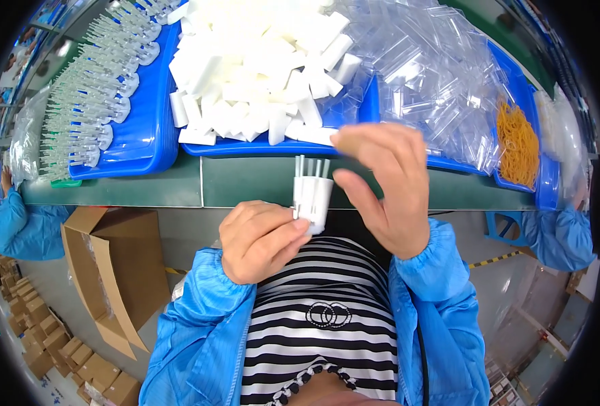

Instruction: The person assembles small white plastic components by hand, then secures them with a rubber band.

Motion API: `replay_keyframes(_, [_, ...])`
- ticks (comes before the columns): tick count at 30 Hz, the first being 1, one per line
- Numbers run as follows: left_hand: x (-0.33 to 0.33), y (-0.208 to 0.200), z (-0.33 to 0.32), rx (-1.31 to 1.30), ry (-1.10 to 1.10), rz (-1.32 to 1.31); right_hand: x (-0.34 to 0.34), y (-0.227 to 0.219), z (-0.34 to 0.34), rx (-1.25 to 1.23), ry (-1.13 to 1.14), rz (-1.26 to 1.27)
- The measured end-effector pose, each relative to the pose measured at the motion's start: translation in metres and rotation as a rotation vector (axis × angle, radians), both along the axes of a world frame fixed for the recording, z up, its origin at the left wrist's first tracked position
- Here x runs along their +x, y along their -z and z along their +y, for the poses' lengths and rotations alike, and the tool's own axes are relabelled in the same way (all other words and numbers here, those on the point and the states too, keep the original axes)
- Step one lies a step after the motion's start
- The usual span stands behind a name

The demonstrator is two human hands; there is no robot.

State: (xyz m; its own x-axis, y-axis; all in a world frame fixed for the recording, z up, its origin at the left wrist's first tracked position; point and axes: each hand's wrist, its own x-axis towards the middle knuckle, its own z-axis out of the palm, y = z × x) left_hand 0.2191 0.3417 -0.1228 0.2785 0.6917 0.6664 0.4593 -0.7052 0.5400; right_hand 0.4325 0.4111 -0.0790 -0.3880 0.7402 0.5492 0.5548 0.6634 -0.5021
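Observation:
My left hand (260, 240) is closed in a pinch on a small part with thin clear prongs (311, 167) that point upward. A white foam block (321, 203) sits against the prongs of this part. To the right of it, my right hand (396, 186) is held up with thumb and fingers apart and nothing between them. Its fingertips are near the front rim of the tray of white foam blocks (246, 81). In a blue tray at the left, several similar pronged parts (93, 101) stand in rows.
Clear plastic sleeves (442, 81) fill a tray at the right, beside orange rubber bands (516, 145). The green table edge (246, 183) runs across in front of me. An open cardboard box (120, 264) stands on the floor at left. People in blue sleeves (29, 227) work at both sides.

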Motion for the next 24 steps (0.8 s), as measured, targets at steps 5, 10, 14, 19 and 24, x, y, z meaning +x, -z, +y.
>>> replay_keyframes(5, [-0.005, 0.003, 0.002, -0.015, -0.065, 0.146, -0.013, -0.001, 0.009, 0.006, 0.078, -0.337])
replay_keyframes(10, [0.000, 0.003, 0.000, -0.050, -0.066, 0.167, -0.012, 0.003, 0.013, -0.004, 0.015, -0.268])
replay_keyframes(14, [0.000, 0.010, -0.001, -0.071, -0.077, 0.145, -0.011, -0.006, 0.014, -0.019, -0.008, -0.209])
replay_keyframes(19, [0.002, 0.008, -0.001, -0.079, -0.058, 0.108, 0.000, -0.014, 0.000, -0.441, -0.059, 0.120])
replay_keyframes(24, [0.005, -0.006, -0.003, -0.068, 0.021, 0.125, 0.017, -0.007, -0.010, -0.687, -0.079, 0.321])
